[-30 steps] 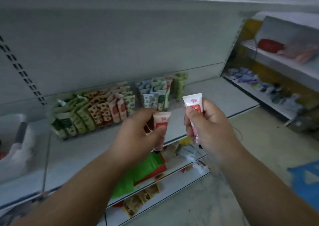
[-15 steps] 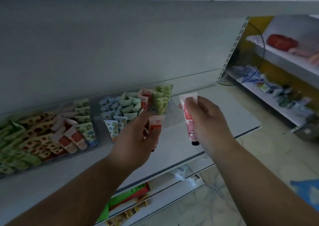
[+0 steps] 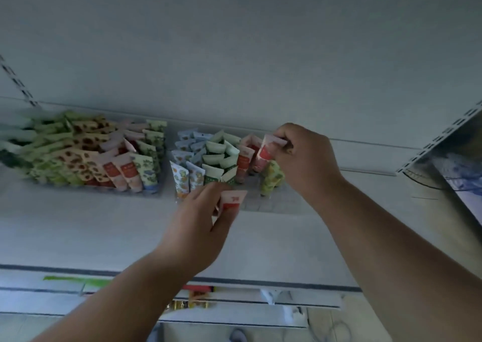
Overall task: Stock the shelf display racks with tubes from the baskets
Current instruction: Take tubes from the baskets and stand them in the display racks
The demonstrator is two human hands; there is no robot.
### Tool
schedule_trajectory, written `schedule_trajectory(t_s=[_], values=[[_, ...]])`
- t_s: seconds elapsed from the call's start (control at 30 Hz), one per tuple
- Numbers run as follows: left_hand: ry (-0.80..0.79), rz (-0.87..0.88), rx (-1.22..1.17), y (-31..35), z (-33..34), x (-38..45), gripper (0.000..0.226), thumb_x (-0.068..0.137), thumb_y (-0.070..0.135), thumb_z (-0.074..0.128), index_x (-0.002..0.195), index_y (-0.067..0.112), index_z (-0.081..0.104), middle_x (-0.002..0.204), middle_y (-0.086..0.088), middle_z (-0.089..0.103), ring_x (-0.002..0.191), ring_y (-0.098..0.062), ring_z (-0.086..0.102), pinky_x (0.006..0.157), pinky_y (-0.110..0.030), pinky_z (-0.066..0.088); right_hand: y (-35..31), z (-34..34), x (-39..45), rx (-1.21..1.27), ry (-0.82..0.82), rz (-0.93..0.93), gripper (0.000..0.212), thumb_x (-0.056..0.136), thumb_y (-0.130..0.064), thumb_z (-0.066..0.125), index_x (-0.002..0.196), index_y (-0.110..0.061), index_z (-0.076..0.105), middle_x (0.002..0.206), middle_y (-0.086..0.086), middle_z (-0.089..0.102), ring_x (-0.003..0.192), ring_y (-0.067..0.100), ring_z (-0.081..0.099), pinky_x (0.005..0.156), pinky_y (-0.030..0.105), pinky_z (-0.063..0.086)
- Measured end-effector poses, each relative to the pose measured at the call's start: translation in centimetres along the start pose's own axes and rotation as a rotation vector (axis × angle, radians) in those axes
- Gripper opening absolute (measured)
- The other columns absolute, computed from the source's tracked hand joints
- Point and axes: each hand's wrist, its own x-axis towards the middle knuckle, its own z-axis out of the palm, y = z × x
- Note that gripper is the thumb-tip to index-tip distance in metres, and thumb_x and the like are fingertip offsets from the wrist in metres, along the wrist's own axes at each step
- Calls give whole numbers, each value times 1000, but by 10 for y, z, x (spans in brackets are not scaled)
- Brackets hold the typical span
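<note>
A stocker's two bare hands work at a pale grey metal shelf (image 3: 78, 227), seen from a head-worn camera. At far left a clear display rack (image 3: 156, 185) stands packed with slanting soft plastic tubes printed in green, brown-spotted and coral patterns (image 3: 78, 156), crimped ends up. Just beside it, a second clear rack (image 3: 266, 203) holds rows of pale blue, mint-green and coral tubes (image 3: 208, 159), with bare floor showing at its front right corner.

Low in the centre, the left hand (image 3: 198, 227) pinches a small white-and-red tube (image 3: 232, 200) between thumb and curled fingers, holding it in front of the second rack and apart from the rows. To the right, the right hand (image 3: 305, 156) pinches a matching pink-and-red tube (image 3: 266, 151) by its flat crimped end, its lower part already down among the coral tubes at the rack's right side. Whether its cap touches the rack floor is hidden.

Judging by their look, the tubes are light, soft-walled and a little slick, so the stiff crimp is likely the safest place to hold. A squeeze on the body could dent it, and a careless nudge might tip the neighbouring rows.
</note>
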Motion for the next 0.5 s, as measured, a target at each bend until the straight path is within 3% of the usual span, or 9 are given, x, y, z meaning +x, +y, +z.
schedule_trajectory(t_s=[0.13,0.33,0.43,0.5], values=[[15,-4,12,2,-1,5,9,90,34,50,97,38,50,84,16,56,78,-7,56,64,-22,43,12,12,7,-81,-49,-96,14,88,-27,66,89,-15,73,86,2,55,80,19,53,61,27,34],[38,-25,10,-2,8,6,14,88,40,48,100,35,53,87,14,57,79,-8,56,66,-30,49,10,19,11,-242,-151,-183,21,93,-30,61,107,-19,73,90,1,48,87,20,49,65,28,37],[41,-18,35,0,10,7,10,89,33,56,99,34,55,87,16,55,78,-5,55,64,-26,46,-1,6,3,-83,-52,-245,17,92,-30,61,103,-21,71,88,-6,50,81,9,50,62,22,36],[49,-24,-17,0,12,11,14,87,26,63,99,31,59,90,16,56,78,-5,57,65,-27,50,-10,-5,-7,117,-137,-278,11,93,-29,61,93,-22,70,81,-14,51,72,2,50,59,12,33]])
